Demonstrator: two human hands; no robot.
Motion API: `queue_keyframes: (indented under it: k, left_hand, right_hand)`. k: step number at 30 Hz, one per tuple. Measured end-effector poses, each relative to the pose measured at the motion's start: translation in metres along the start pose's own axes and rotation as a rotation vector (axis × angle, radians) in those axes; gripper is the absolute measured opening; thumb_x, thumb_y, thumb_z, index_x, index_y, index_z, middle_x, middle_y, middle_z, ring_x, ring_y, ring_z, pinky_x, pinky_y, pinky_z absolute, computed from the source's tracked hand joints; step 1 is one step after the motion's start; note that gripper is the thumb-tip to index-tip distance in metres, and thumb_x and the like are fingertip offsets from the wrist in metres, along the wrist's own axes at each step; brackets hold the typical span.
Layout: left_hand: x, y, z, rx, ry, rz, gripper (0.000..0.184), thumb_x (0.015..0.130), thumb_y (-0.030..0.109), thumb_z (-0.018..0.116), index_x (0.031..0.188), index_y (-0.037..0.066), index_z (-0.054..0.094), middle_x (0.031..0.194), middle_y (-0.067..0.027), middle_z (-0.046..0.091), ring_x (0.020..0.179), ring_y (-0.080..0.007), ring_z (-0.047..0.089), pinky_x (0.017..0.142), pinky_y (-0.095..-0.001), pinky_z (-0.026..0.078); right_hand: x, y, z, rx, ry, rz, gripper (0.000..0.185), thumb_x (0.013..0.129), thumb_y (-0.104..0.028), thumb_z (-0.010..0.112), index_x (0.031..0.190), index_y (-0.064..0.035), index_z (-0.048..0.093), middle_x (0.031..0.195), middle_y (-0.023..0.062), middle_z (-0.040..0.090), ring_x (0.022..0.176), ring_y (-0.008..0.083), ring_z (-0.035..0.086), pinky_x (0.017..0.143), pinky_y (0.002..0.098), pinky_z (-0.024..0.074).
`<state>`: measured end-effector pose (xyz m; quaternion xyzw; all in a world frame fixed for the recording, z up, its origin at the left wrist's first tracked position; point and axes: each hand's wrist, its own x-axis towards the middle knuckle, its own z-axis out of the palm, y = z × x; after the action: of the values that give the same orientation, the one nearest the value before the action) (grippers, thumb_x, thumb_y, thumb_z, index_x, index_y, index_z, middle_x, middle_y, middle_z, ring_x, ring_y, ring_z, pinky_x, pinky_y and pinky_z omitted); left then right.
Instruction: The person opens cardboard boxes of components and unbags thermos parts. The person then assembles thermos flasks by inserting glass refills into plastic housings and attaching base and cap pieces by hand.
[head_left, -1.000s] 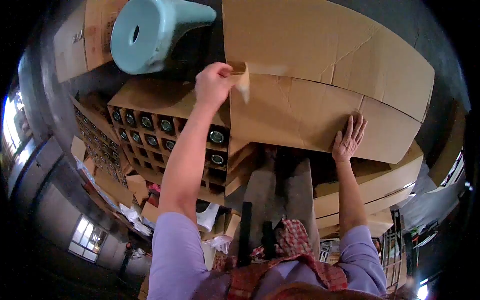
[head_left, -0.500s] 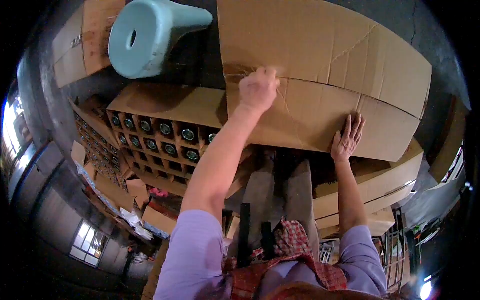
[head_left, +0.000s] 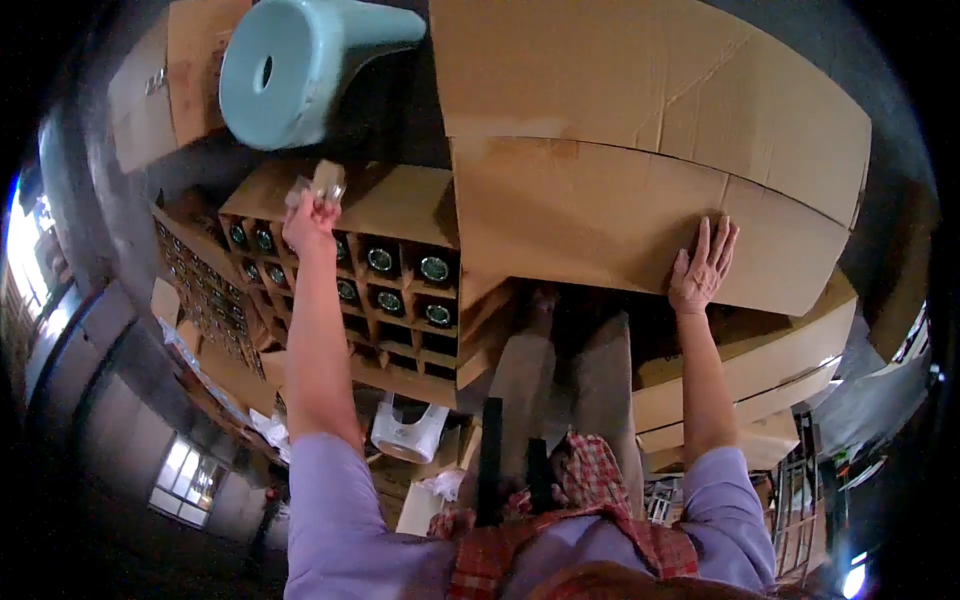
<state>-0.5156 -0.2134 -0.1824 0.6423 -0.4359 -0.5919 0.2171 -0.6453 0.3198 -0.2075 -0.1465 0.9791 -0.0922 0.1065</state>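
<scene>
Head view: pinches a small tan scrap point(head_left: 328, 182), partly glossy and probably tape, in the left hand point(head_left: 312, 222) at ten o'clock, thumb and fingertips closed around it. Cannot tell, through the blur, how each finger sits. Lays the right hand point(head_left: 704, 268) flat at three o'clock, palm down on the large carton point(head_left: 590, 240), fingers slightly spread and gripping nothing. Finds that carton stretching from twelve round to three o'clock, with a long seam point(head_left: 660, 155) between two flaps point(head_left: 560, 205).

Looks, by judgement, done with the tape at the seam's left end: shows a darker, scuffed patch point(head_left: 563, 150) there. Leaves the flaps unopened, lying flat and nearly edge to edge, and the scrap not yet put down.

Shows just beside it, at nine o'clock, a partitioned carton point(head_left: 405, 195), with round, glassy bottle ends point(head_left: 380, 259) in its upper cells. Includes a pale blue stool point(head_left: 272, 105) at eleven o'clock on the dark floor point(head_left: 400, 100), a further carton point(head_left: 140, 95) at ten and stacked cardboard point(head_left: 740, 410) at four. Adds a white plastic piece point(head_left: 408, 437) at seven and a bright window point(head_left: 188, 480) at eight. Seems a dim workshop or storeroom.
</scene>
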Motion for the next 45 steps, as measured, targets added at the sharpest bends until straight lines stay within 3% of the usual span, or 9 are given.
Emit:
queue_keyframes:
  k: [5, 7, 21, 23, 27, 30, 36, 41, 45]
  left_hand:
    - [0.009, -0.001, 0.011, 0.869, -0.055, -0.204, 0.014, 0.089, 0.011, 0.051, 0.095, 0.000, 0.058, 0.085, -0.0139, 0.059, 0.073, -0.0241, 0.059, 0.062, -0.0394, 0.051]
    - [0.031, -0.018, -0.003, 1.773, -0.093, 0.259, 0.022, 0.085, 0.018, 0.053, 0.092, 0.001, 0.065, 0.092, -0.0174, 0.065, 0.086, -0.0312, 0.063, 0.074, -0.0412, 0.051]
    - [0.009, 0.001, 0.088, 1.879, -0.233, 0.443, 0.038, 0.078, 0.037, 0.064, 0.099, 0.006, 0.065, 0.095, -0.0172, 0.065, 0.089, -0.0302, 0.061, 0.074, -0.0404, 0.049]
    - [-0.001, 0.014, 0.104, 1.398, -0.338, -0.146, 0.043, 0.076, 0.023, 0.068, 0.113, 0.005, 0.059, 0.109, -0.0194, 0.060, 0.087, -0.0268, 0.062, 0.067, -0.0378, 0.053]
    - [-0.036, -0.010, 0.115, 1.056, -0.496, -0.060, 0.090, 0.060, -0.012, 0.065, 0.140, 0.010, 0.029, 0.135, -0.0167, 0.041, 0.085, -0.0233, 0.062, 0.063, -0.0336, 0.055]
    - [-0.020, -0.019, 0.114, 1.959, -0.514, 0.496, 0.016, 0.073, 0.014, 0.063, 0.085, 0.005, 0.068, 0.087, -0.0159, 0.066, 0.084, -0.0306, 0.064, 0.070, -0.0399, 0.053]
    - [-0.057, -0.012, 0.130, 2.048, -0.377, 0.363, 0.020, 0.071, 0.017, 0.060, 0.082, 0.003, 0.069, 0.085, -0.0158, 0.067, 0.083, -0.0314, 0.064, 0.071, -0.0390, 0.052]
    - [-0.093, -0.037, 0.084, 2.281, -0.887, 0.166, 0.032, 0.075, 0.022, 0.061, 0.100, 0.002, 0.065, 0.107, -0.0155, 0.063, 0.098, -0.0289, 0.061, 0.082, -0.0394, 0.049]
    - [-0.090, -0.050, 0.050, 2.140, -0.561, 0.202, 0.027, 0.076, 0.026, 0.065, 0.088, 0.001, 0.068, 0.093, -0.0171, 0.065, 0.088, -0.0334, 0.063, 0.074, -0.0434, 0.053]
  right_hand:
    - [0.002, -0.001, -0.001, 0.009, 0.016, 0.001, 0.063, 0.080, -0.018, 0.053, 0.138, -0.0126, 0.031, 0.149, 0.0141, 0.016, 0.137, 0.0371, 0.011, 0.110, 0.0466, 0.0147]
    - [0.005, -0.001, 0.002, 0.025, 0.035, -0.010, 0.063, 0.080, -0.018, 0.054, 0.138, -0.0127, 0.032, 0.149, 0.0143, 0.017, 0.137, 0.0370, 0.011, 0.110, 0.0469, 0.0146]
    - [-0.005, 0.091, -0.051, 0.549, 0.178, 0.356, 0.037, 0.084, 0.001, 0.052, 0.120, -0.0055, 0.055, 0.126, 0.0131, 0.053, 0.120, 0.0266, 0.047, 0.099, 0.0363, 0.0378]
    - [-0.004, 0.119, -0.062, 0.567, 0.091, 0.480, 0.034, 0.085, 0.002, 0.050, 0.118, -0.0045, 0.057, 0.122, 0.0130, 0.055, 0.116, 0.0254, 0.050, 0.096, 0.0348, 0.0405]
    - [0.036, 0.080, -0.074, 0.562, 0.129, 0.239, 0.030, 0.084, 0.004, 0.050, 0.111, -0.0034, 0.061, 0.122, 0.0120, 0.056, 0.113, 0.0234, 0.052, 0.094, 0.0338, 0.0417]
    - [0.072, 0.039, -0.071, 0.550, 0.143, 0.043, 0.031, 0.084, 0.004, 0.049, 0.112, -0.0041, 0.060, 0.121, 0.0094, 0.057, 0.117, 0.0211, 0.049, 0.096, 0.0308, 0.0394]
    - [0.107, -0.002, -0.051, 0.249, 0.064, -0.195, 0.029, 0.079, -0.003, 0.058, 0.107, -0.0085, 0.061, 0.114, 0.0076, 0.059, 0.111, 0.0290, 0.050, 0.094, 0.0387, 0.0410]
    - [0.110, 0.004, -0.051, 0.079, 0.023, -0.281, 0.027, 0.081, -0.010, 0.058, 0.108, -0.0101, 0.059, 0.105, 0.0080, 0.060, 0.101, 0.0300, 0.052, 0.085, 0.0397, 0.0435]
    - [0.142, -0.010, -0.065, 0.174, -0.269, -0.099, 0.014, 0.080, -0.020, 0.060, 0.086, -0.0070, 0.062, 0.088, 0.0129, 0.060, 0.081, 0.0329, 0.055, 0.071, 0.0418, 0.0441]
